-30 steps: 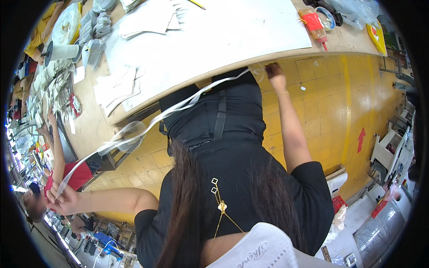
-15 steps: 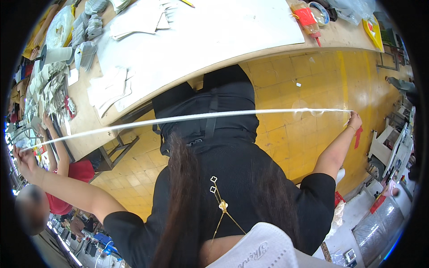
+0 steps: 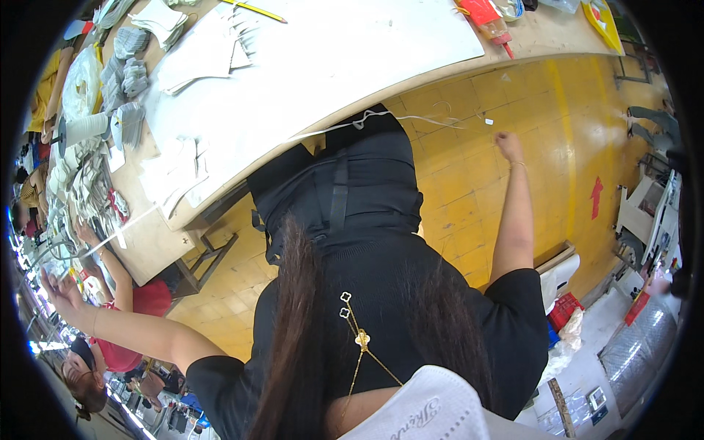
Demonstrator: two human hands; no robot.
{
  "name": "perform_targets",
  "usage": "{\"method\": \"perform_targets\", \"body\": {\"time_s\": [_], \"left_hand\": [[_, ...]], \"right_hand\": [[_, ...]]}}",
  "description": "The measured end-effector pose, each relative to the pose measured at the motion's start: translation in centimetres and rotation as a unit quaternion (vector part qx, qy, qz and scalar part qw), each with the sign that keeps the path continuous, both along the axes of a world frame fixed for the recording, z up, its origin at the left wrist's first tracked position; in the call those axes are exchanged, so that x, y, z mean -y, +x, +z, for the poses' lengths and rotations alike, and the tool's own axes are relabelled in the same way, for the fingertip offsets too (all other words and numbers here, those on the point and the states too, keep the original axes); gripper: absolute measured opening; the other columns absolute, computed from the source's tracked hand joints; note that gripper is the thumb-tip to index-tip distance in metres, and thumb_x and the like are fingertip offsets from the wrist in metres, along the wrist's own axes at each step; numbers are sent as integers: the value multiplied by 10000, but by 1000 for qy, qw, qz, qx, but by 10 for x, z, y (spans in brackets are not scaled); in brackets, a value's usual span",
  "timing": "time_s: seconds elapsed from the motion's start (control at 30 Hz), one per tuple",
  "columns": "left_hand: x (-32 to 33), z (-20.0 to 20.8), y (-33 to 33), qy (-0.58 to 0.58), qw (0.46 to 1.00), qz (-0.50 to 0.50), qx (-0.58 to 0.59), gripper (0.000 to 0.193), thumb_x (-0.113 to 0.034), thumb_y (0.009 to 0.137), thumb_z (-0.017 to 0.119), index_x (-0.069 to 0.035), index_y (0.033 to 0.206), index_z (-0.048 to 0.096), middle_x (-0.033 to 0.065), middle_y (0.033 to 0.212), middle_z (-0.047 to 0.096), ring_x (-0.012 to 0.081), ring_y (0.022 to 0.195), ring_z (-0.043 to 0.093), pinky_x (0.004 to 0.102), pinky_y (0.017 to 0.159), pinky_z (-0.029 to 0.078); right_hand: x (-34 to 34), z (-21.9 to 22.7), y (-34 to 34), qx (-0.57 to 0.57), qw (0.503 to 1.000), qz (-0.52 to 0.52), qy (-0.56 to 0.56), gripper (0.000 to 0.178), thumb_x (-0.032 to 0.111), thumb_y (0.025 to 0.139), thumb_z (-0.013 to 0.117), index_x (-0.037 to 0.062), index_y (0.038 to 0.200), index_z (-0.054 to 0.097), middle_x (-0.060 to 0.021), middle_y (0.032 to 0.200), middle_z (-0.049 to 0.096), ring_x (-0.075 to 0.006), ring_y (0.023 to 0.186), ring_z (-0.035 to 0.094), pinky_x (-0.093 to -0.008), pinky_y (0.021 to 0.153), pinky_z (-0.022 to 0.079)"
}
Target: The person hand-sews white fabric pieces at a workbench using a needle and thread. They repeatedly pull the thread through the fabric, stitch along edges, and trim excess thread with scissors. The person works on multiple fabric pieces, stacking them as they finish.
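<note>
Loosely, a white strip sags between two outspread arms

The white strip (image 3: 330,130) crosses the view in a bent line, twisted into a small loop above the black trousers; its middle is hard to make out against the white sheet. Toward the right it thins into a faint, blurred end, apart from the right hand (image 3: 507,149). That hand is out over the floor, fingers curled in and drawn together. At the far left, the strip runs down to just beside the fingertips of the left hand (image 3: 62,293), whose fingers look partly bent and a little parted; whether they pinch it, I cannot tell.

Beyond lies the table (image 3: 143,249), its white sheet (image 3: 367,51) bearing cut pale pieces (image 3: 198,62) and a yellow pencil (image 3: 257,11). A bottle (image 3: 488,18) with a red nozzle is at the right edge of the sheet; a spool (image 3: 86,127) sits among stacks at the left. Farther out, a co-worker in red (image 3: 150,297) reaches toward the table, and a red arrow (image 3: 596,198) marks the yellow floor (image 3: 469,191).
</note>
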State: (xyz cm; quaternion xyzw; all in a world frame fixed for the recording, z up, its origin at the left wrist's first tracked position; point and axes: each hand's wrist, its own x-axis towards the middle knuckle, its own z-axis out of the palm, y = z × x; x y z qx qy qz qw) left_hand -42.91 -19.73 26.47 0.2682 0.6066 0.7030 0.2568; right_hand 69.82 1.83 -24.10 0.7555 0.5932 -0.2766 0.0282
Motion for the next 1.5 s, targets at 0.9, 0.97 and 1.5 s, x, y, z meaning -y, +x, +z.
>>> {"method": "perform_targets", "body": {"time_s": [0.9,0.97,1.5], "left_hand": [[71,0,64,5,999,21,-33,371,-266,1081,543,-4,1344,548,8,786,532,72,570,436,215,506,386],[78,0,57,26,999,-7,-24,375,-263,1083,541,-5,1355,541,10,799,543,78,567,441,223,527,396],[60,-12,-52,1,997,80,7,347,-177,1056,563,-9,1360,570,20,809,531,92,574,405,238,589,394]], "right_hand": [[-20,99,-318,-312,928,189,78,192,221,953,681,89,1074,751,-100,1029,705,-266,917,693,-378,798,553],[-23,104,-305,-358,926,114,-33,201,255,986,664,73,1045,725,-70,892,667,-194,780,643,-320,692,514],[-4,245,-226,-876,451,-7,-172,502,501,1020,580,105,723,497,-21,891,421,-1,481,295,-160,427,253]]}}
